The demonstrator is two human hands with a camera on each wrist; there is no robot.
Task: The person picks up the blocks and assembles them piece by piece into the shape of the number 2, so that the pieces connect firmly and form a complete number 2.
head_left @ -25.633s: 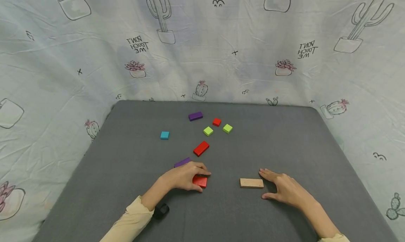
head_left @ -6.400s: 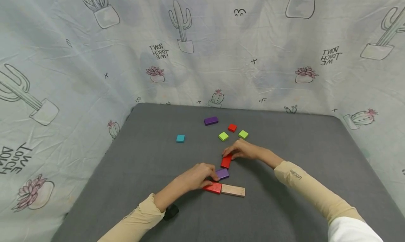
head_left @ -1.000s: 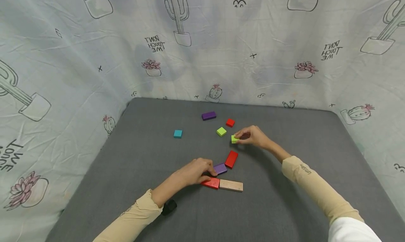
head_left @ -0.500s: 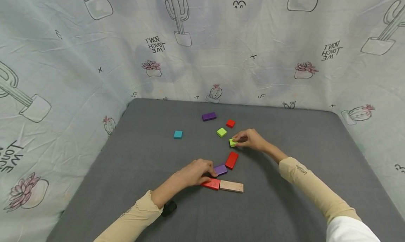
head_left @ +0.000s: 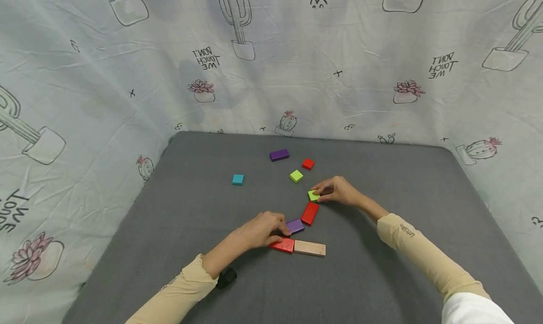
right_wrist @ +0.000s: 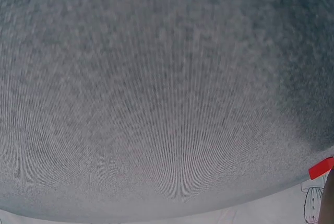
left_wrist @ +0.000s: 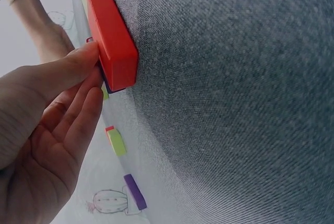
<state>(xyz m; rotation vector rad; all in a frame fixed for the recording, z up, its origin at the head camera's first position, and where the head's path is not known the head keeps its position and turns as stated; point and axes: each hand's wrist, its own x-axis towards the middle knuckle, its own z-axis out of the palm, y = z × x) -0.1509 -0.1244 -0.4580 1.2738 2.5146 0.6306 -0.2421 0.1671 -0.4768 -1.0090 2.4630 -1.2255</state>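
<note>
My right hand [head_left: 341,191] pinches a lime-green block [head_left: 313,196] between thumb and fingers, at the far end of a slanted red block [head_left: 310,214]. This red block meets a purple block [head_left: 295,226] at a corner. My left hand [head_left: 260,230] rests with its index finger at the purple block and its thumb against a nearer red block [head_left: 283,245]. In the left wrist view the thumb touches the side of that red block [left_wrist: 114,41], its fingers mostly straight. A plain wooden block [head_left: 310,248] lies end to end with it. The right wrist view leaves the pinch out.
Farther back lie a blue block [head_left: 238,180], another purple block [head_left: 279,155], a small red block [head_left: 308,164] and a second lime-green block [head_left: 296,175]. A black object [head_left: 226,278] sits under the left wrist. A cactus-print cloth [head_left: 271,69] hangs behind the grey table [head_left: 360,286].
Over the last second my right hand has brought the lime-green block nearer, to the slanted red block's end. Since the oldest frame, the red, purple and wooden blocks have been brought together. My left hand stays put lately.
</note>
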